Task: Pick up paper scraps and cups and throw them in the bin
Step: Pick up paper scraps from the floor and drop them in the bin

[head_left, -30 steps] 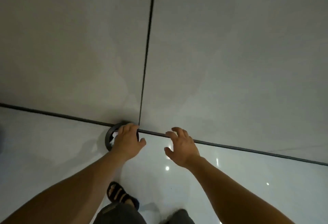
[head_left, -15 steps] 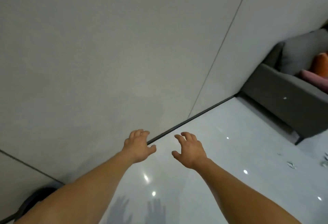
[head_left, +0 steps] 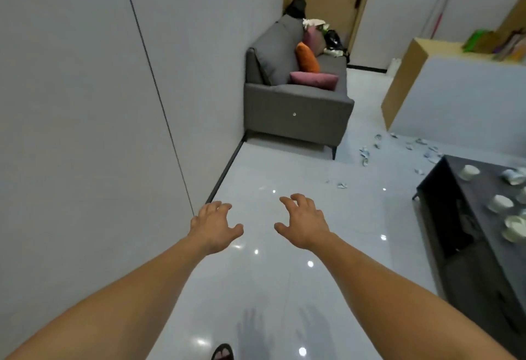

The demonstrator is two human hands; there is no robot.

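Grey sofa (head_left: 296, 103) enters view as the person turns from the bin, left hand (head_left: 215, 227) and right hand (head_left: 304, 223) empty, fingers half-curled; paper scraps (head_left: 365, 156) and cups (head_left: 469, 172) near the sofa await.

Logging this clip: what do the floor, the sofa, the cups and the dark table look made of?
The floor looks like glossy polished tile: sharp light glints. The sofa is matte grey woven fabric, with soft seams. The cups seem paper or thin plastic, pale and dull; too small to be sure. The table is dark and matte, perhaps wood or laminate.
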